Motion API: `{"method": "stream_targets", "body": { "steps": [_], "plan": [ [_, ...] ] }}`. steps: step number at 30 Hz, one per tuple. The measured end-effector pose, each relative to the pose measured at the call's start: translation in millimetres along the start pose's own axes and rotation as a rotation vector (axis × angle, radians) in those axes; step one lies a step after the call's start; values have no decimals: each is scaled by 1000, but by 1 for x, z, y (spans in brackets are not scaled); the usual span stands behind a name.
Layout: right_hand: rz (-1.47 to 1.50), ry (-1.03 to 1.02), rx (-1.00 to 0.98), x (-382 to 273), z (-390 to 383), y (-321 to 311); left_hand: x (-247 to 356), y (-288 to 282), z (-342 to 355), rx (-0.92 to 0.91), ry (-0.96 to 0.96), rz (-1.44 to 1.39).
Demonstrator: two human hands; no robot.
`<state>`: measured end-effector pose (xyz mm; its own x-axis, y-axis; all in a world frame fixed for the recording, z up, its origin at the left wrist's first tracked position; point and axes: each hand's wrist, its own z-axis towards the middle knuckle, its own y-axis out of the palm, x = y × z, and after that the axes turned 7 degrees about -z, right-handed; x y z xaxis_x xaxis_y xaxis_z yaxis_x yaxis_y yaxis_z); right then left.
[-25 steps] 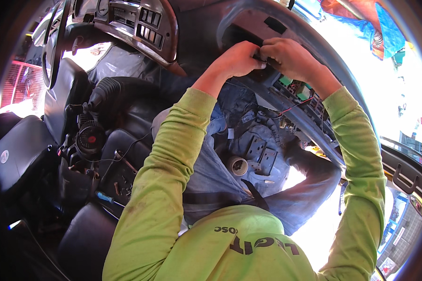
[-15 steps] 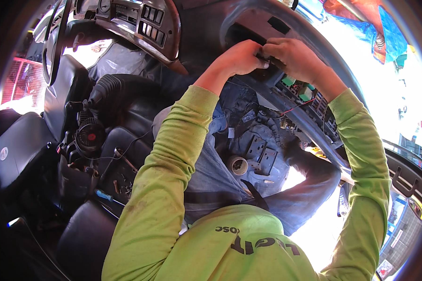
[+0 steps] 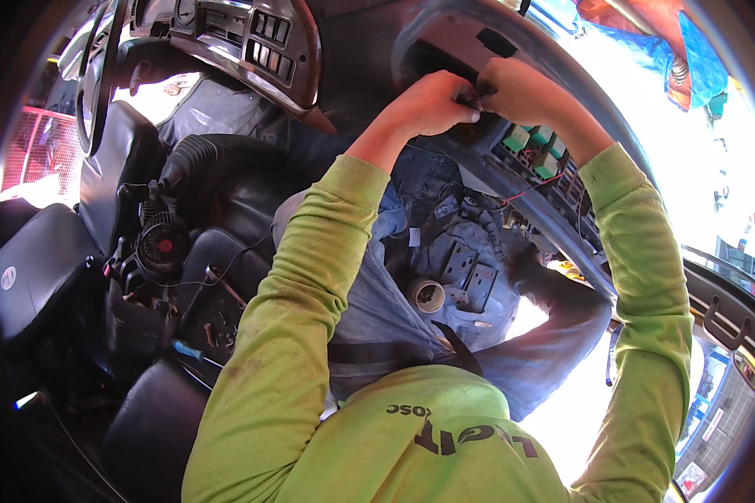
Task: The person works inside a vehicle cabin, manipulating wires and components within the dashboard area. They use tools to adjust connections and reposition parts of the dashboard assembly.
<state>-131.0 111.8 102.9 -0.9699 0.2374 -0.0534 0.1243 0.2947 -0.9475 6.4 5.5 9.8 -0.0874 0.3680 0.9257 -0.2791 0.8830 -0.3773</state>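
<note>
My left hand (image 3: pixel 432 102) and my right hand (image 3: pixel 518 94) meet at the dashboard (image 3: pixel 352 63), in front of a dark recess. Both sets of fingers are curled together in a pinch. Whatever sits between the fingertips is too small and too covered by them to name. Just below my right hand lies an uncovered fuse and relay panel (image 3: pixel 574 186) with several green relays (image 3: pixel 547 165). A thin red wire (image 3: pixel 533 191) runs out from the panel's lower side.
A white roll-shaped cup (image 3: pixel 427 296) and dark brackets (image 3: pixel 470 272) lie on the floor between my legs. To the left are black seats (image 3: pixel 42 260), a small fan (image 3: pixel 161 241), a blue-handled screwdriver (image 3: pixel 189 350), a wrench (image 3: pixel 226 287) and the steering wheel (image 3: pixel 92 84).
My right hand has shifted slightly up and its wrist has turned, so more of the green relays shows. My left hand stays nearly in place.
</note>
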Motion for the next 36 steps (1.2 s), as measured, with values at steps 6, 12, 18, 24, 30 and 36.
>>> {"method": "stream_targets", "body": {
  "steps": [6, 12, 18, 24, 30, 36],
  "plan": [
    [-55, 27, -75, -9, 3, -8, -6, 3, 1, 30, 53, 33],
    [-304, 26, 72, -21, -7, 17, -11, 4, 4, 15, 87, 16],
    [-347, -27, 143, -24, -13, 27, -2, -8, -9, -48, -64, -139],
    [73, -19, 358, 1, -14, 32, 11, -13, -15, -33, -195, -123],
    [426, -11, 556, -14, -56, 55, 16, -7, -12, 25, -260, -404],
    [623, 117, 619, -48, -94, 93, 13, -13, -9, 6, -255, -373]
  ]
}}
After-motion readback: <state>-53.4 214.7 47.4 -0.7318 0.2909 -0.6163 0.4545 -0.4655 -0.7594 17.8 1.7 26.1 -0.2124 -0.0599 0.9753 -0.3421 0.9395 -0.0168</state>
